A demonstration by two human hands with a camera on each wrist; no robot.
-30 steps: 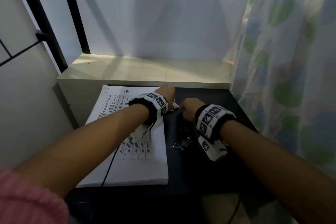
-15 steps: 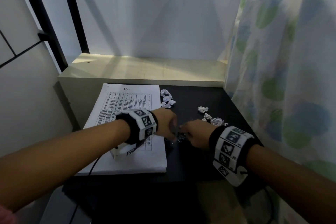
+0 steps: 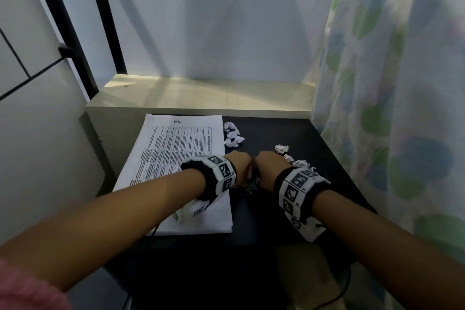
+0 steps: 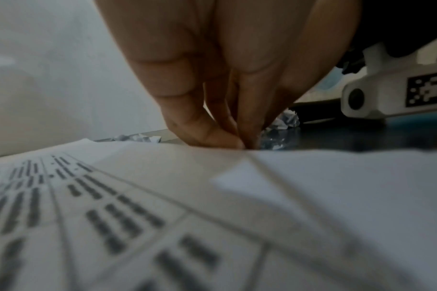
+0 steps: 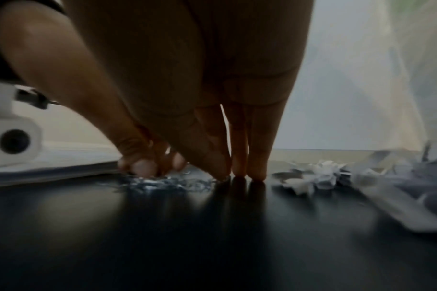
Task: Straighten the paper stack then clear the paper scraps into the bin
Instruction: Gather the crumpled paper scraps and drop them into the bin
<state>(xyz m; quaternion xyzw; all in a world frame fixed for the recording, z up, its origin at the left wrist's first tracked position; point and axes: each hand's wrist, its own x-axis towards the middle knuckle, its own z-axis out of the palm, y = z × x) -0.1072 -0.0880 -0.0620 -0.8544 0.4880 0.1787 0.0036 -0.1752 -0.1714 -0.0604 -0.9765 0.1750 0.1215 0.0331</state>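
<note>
On the dark tabletop point(image 3: 297, 209) I bring both hands fingertips-down beside the paper stack point(image 3: 176, 171), left hand point(image 3: 239, 167) pinched, right hand point(image 3: 270, 167) straight-fingered, to gather shiny bits point(image 5: 162, 183); paper scraps point(image 3: 232, 134) lie beside the stack's far corner.

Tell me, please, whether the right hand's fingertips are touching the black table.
Touching. In the right wrist view, the fingertips of the right hand meet their own reflections on the black table with no gap.

From the head we look down and forward over the black glossy desk point(image 3: 289, 133); both wrist cameras sit low and close, facing twelve o'clock, sharing the small silvery glinting heap point(image 5: 162, 184).
</note>
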